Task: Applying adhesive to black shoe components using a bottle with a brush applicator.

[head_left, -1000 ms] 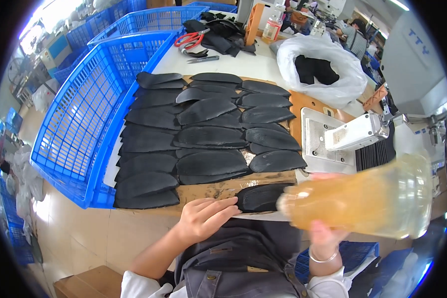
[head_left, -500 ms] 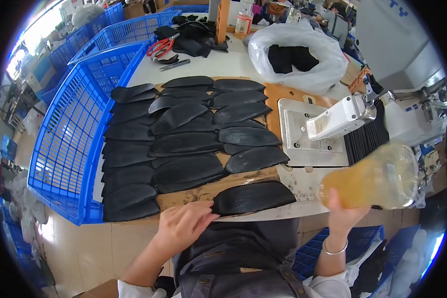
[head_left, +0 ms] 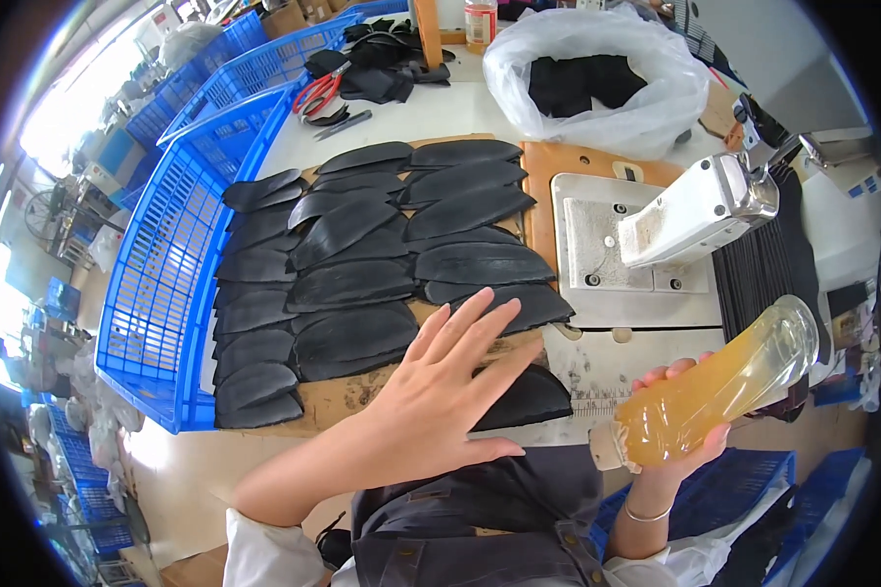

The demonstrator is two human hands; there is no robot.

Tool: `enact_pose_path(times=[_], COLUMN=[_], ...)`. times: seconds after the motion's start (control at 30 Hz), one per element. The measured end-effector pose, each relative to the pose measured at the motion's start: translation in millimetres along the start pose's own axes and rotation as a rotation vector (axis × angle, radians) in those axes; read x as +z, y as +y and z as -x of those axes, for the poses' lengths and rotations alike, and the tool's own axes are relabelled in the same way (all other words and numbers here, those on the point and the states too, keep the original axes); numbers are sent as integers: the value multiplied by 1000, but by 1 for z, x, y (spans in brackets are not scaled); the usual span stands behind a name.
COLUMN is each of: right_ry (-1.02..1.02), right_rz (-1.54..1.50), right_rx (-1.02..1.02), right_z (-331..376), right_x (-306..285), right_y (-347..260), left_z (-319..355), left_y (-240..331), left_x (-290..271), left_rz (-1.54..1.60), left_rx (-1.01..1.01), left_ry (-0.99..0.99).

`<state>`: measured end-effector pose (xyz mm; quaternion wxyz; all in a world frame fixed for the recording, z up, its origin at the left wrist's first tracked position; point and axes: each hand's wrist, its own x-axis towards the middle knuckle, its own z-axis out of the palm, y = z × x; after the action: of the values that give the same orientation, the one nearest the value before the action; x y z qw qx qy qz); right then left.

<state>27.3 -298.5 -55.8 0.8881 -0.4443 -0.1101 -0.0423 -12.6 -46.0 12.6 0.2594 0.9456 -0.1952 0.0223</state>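
Observation:
In my right hand [head_left: 693, 458] is a clear bottle [head_left: 707, 396] of amber liquid. It lies tilted, its beige capped end [head_left: 609, 446] low and towards the left, its clear base up to the right. My fingers wrap round its body. My left hand [head_left: 439, 396] is open, fingers spread, and hovers over a curved black piece [head_left: 533, 401] at the table's front edge, partly hiding it. I cannot tell whether it touches the piece. Beyond, several similar flat black pieces [head_left: 354, 340] lie overlapping in three columns on a brown board [head_left: 347, 396].
A white machine arm [head_left: 695, 210] rises over a metal plate [head_left: 582, 240] on the right. Blue baskets [head_left: 181, 264] line the left side. Red-handled scissors [head_left: 320, 91] and black scraps [head_left: 377, 73] lie at the back, beside a white plastic bag [head_left: 519, 49] holding black pieces.
My left hand has left the front piece's left end, moved right and up, and opened. My right hand has turned the bottle so its capped end tips down to the left.

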Motion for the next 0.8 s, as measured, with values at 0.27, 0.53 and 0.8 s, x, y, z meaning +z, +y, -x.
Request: enact_pose_path(times=[0.27,0.53,0.8], right_ry=[-42,62,51], right_rz=[-54,-61,-177], right_rx=[44,79,129], right_z=[-5,-4,-2], right_x=[-9,0,-9], right_y=[7,8,9], left_z=[-11,-14,-14], left_y=[6,5,8], left_x=[3,4,9], left_rz=[-65,-2,-103], left_rx=[45,36,81], left_ry=[-86,-62,-49])
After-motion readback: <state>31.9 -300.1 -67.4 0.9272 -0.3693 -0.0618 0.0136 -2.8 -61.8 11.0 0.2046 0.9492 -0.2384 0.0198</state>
